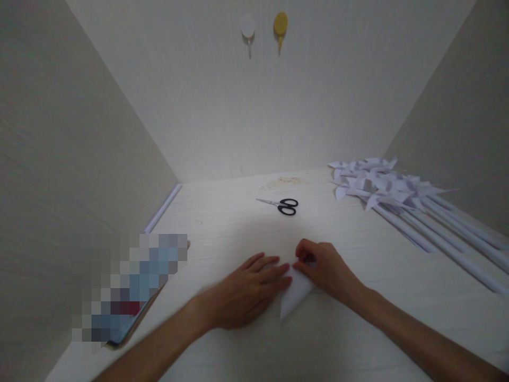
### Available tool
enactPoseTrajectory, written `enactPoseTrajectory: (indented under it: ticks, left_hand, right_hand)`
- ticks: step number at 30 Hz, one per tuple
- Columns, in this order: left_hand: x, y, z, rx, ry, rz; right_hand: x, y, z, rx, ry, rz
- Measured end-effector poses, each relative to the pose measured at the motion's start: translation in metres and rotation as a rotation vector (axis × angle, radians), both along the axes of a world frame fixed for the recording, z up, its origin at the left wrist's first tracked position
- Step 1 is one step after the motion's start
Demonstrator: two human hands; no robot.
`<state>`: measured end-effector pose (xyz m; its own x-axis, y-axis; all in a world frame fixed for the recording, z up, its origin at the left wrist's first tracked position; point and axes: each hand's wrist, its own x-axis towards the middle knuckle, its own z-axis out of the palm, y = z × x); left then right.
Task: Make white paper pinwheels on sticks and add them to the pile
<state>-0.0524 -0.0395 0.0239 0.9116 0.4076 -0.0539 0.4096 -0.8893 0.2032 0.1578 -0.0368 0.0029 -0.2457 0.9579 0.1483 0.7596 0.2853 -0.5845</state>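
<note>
White paper (296,294), folded to a sharp corner: lay on the pale tabletop (222,212) between both hands, with the corner aimed toward the person. Was steadied, probably against sliding, by the left hand (250,297), laid palm down with fingers loosely spread, grasping nothing, fingertips at the paper's left edge. Was met at the upper side by the right hand (326,265), with index finger curled and thumb lowered to the paper, perhaps for finer control of an edge. Could not tell, at such blur, whether pinched or merely pressed there.

Just beyond, lay flat: scissors (280,203), points leftward, likely set aside yet within easy reach. Farther right, sat heaped: white pinwheels (382,183) on long paper sticks (469,267), perhaps stacked cornerwise to spare thin vanes from crushing. On the left, rested clear of the forearm: a flat device (135,297), obscured by pixelation. Behind, lay tucked along the side wall: a paper tube (163,208). Above, hung: a white hook (247,26) and yellow hook (280,24).
</note>
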Motion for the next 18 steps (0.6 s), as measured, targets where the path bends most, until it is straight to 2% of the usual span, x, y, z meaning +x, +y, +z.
enactPoseTrajectory:
  ticks: [4, 6, 11, 18]
  left_hand:
    - [0.001, -0.002, 0.000, 0.012, -0.027, 0.014]
    - [0.001, -0.002, 0.000, 0.016, -0.027, 0.022]
    - [0.001, -0.003, -0.001, 0.037, -0.006, 0.020]
    - [0.001, -0.003, -0.002, 0.036, -0.041, 0.024]
  right_hand:
    - [0.008, -0.012, 0.001, 0.283, -0.143, 0.148]
    - [0.015, -0.022, 0.000, 0.333, -0.155, 0.283]
    - [0.037, -0.046, -0.003, 0.179, -0.281, 0.492]
    - [0.040, -0.057, 0.004, 0.041, -0.231, 0.653]
